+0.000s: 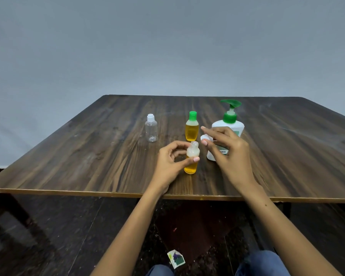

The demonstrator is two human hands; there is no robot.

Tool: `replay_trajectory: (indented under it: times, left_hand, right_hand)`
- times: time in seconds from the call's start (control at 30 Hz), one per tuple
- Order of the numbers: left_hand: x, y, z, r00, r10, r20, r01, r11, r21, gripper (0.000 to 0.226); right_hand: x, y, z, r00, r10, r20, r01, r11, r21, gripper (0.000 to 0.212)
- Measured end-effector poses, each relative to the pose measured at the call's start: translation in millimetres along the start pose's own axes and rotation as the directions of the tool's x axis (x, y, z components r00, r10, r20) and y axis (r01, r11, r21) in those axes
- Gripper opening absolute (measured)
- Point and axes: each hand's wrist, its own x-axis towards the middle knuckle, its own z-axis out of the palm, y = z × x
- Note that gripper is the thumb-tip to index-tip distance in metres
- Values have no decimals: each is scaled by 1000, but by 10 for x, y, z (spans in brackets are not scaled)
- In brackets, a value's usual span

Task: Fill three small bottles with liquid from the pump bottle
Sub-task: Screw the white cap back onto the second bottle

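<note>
An uncapped small bottle [191, 165], partly filled with yellow liquid, stands on the wooden table [88, 156]. My left hand [170, 162] grips its shoulder between thumb and fingers. Just right of its mouth, my right hand [227, 154] pinches a white cap [206, 138]. Behind them stands a small bottle of yellow liquid with a green cap [192, 126]. An empty clear bottle with a white cap [151, 128] is farther left. The white pump bottle with a green pump [228, 124] stands behind my right hand, its lower part hidden.
The table's front edge [108, 193] runs just below my wrists. A scrap of printed packaging [175, 258] lies on the dark floor near my knees. A plain grey wall rises behind the table.
</note>
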Motion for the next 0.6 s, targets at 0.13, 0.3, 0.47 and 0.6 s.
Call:
replay_trajectory:
  times: [0.13,0.3,0.47,0.6]
  left_hand:
    - [100,-44,-15,1000,-23,-11,23,1000,-7,35]
    - [146,-94,-17,1000,-19,-12,20,1000,13,38]
    - [164,-79,-20,993,104,59,-114,973,203,39]
    - [195,-57,-116,987,130,96,-150,959,239,39]
  right_hand:
    - [118,1,122,995,93,-45,-82,976,204,20]
    - [177,-7,326,966,234,-111,-168,891,422,22]
    - [153,30,415,952,292,-97,-218,864,454,25]
    - [134,63,433,967,247,-68,-196,885,422,19]
